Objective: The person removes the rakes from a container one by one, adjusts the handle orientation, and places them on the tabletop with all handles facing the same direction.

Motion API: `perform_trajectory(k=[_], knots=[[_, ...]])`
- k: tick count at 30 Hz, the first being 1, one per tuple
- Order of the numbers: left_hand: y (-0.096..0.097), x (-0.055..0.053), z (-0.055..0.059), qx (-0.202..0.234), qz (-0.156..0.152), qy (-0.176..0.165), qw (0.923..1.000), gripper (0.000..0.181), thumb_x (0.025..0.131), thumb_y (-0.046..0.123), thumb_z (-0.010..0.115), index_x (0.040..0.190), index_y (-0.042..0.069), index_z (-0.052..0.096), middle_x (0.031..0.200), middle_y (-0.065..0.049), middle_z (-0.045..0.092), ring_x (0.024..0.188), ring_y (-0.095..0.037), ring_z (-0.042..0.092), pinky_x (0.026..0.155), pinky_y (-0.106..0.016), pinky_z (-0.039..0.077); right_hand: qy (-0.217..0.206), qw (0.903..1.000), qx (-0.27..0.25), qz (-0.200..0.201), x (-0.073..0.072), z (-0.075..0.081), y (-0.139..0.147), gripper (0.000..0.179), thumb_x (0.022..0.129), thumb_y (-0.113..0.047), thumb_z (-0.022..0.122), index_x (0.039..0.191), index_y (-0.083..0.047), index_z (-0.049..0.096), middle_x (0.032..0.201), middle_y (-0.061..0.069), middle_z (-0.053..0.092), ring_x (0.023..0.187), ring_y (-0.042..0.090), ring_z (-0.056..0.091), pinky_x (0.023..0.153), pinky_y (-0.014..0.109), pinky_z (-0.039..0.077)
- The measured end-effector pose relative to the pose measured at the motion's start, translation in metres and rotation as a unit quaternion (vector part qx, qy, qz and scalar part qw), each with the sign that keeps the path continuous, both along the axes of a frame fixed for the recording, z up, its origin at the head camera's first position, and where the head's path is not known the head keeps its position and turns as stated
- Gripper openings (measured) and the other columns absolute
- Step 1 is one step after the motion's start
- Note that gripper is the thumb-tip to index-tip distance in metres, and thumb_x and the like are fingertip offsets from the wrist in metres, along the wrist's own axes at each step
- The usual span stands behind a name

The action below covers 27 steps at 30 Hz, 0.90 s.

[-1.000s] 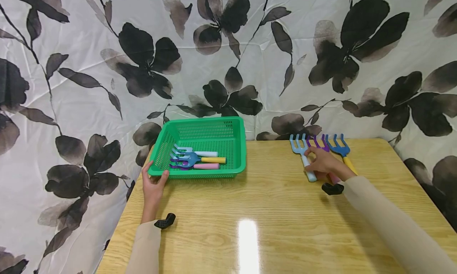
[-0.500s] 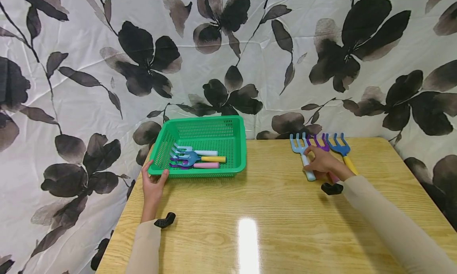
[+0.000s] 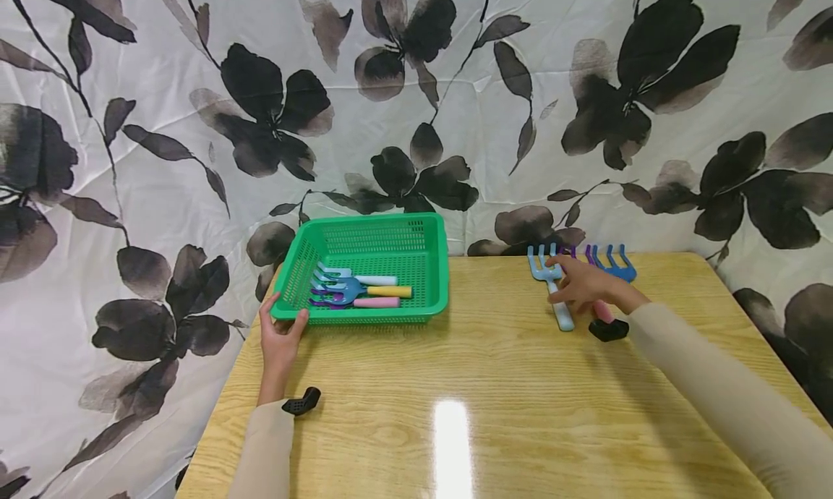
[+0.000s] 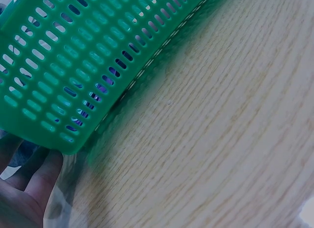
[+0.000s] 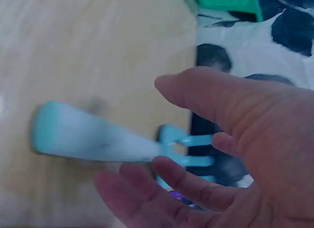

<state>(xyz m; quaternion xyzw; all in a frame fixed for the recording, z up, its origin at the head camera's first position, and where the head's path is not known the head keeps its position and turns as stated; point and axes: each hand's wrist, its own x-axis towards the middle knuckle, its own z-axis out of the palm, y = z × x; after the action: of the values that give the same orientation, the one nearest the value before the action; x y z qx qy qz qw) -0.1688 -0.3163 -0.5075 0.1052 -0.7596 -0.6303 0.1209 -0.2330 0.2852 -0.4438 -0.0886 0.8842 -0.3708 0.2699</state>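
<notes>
My left hand (image 3: 280,340) holds the front left corner of a green plastic basket (image 3: 371,316), thumb on the front rim and fingers at the left side. Inside lie a light blue hand rake (image 3: 377,280), a blue one with a yellow handle (image 3: 389,291) and a purple one with a pink handle (image 3: 377,303). My right hand (image 3: 588,282) hovers over another light blue hand rake (image 3: 561,314) on the table. In the right wrist view its thumb and fingers are apart, with the light blue handle (image 5: 98,137) lying free beyond them.
Partly behind my right hand lie a purple hand rake with a pink handle (image 3: 602,312) and a blue hand rake (image 3: 614,266), near the back edge of the wooden table (image 3: 403,383). A floral cloth (image 3: 520,123) hangs behind the table.
My right hand's fingers have come off the light blue hand rake's handle and spread, and the hand has shifted slightly. My left hand and the basket stay in place.
</notes>
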Motion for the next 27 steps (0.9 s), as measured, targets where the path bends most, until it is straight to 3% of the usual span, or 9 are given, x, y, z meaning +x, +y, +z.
perform_trajectory(k=[5,8,13,18,21,27], knots=[[0.011,0.011,0.024,0.000,-0.006,-0.006,1.0000,0.076,0.098,0.020,0.071,0.160,0.016,0.028,0.142,-0.031,0.052,0.113,-0.017,0.057,0.082,-0.012,0.049,0.013,0.9986,-0.004,0.051,-0.011,0.033,-0.010,0.085,0.094,-0.017,0.077,0.157,-0.004,0.023,0.127,0.037,0.051,0.094,0.036,0.064,0.064,0.050,0.059],[0.013,0.013,0.027,-0.003,-0.007,-0.004,1.0000,0.076,0.098,0.021,0.071,0.160,0.015,0.028,0.143,-0.031,0.052,0.115,-0.021,0.056,0.081,-0.012,0.048,0.026,0.9966,0.007,0.078,-0.018,0.052,-0.021,0.084,0.093,-0.018,0.078,0.157,-0.007,0.025,0.134,0.037,0.048,0.099,0.035,0.066,0.068,0.050,0.060],[0.005,0.006,0.014,0.000,-0.003,-0.009,1.0000,0.077,0.099,0.022,0.071,0.161,0.019,0.027,0.145,-0.026,0.052,0.119,-0.024,0.054,0.081,-0.011,0.048,0.061,0.9917,0.005,0.113,-0.031,0.076,-0.046,0.081,0.094,-0.014,0.077,0.158,-0.010,0.028,0.136,0.031,0.051,0.085,0.026,0.068,0.070,0.045,0.058],[-0.002,0.000,-0.004,0.004,0.004,-0.006,1.0000,0.077,0.098,0.026,0.072,0.161,0.028,0.027,0.146,-0.022,0.051,0.120,-0.024,0.054,0.081,-0.010,0.047,0.122,0.9793,-0.013,0.161,-0.049,0.089,-0.077,0.075,0.094,-0.011,0.077,0.157,-0.010,0.036,0.133,0.029,0.055,0.096,0.031,0.069,0.077,0.045,0.057],[-0.002,0.000,-0.007,-0.002,0.008,0.002,1.0000,0.076,0.098,0.028,0.073,0.160,0.029,0.029,0.144,-0.022,0.052,0.120,-0.025,0.055,0.081,-0.011,0.048,0.143,0.9721,-0.015,0.186,-0.059,0.095,-0.099,0.073,0.093,-0.012,0.078,0.155,-0.014,0.039,0.132,0.025,0.058,0.100,0.030,0.070,0.081,0.044,0.057],[0.000,-0.001,-0.008,-0.003,0.012,0.009,0.9999,0.074,0.097,0.030,0.073,0.158,0.031,0.031,0.141,-0.020,0.055,0.117,-0.021,0.057,0.082,-0.012,0.048,0.135,0.9662,-0.017,0.219,-0.074,0.106,-0.144,0.072,0.095,-0.011,0.075,0.156,-0.020,0.039,0.137,0.020,0.057,0.102,0.027,0.071,0.088,0.043,0.057]])
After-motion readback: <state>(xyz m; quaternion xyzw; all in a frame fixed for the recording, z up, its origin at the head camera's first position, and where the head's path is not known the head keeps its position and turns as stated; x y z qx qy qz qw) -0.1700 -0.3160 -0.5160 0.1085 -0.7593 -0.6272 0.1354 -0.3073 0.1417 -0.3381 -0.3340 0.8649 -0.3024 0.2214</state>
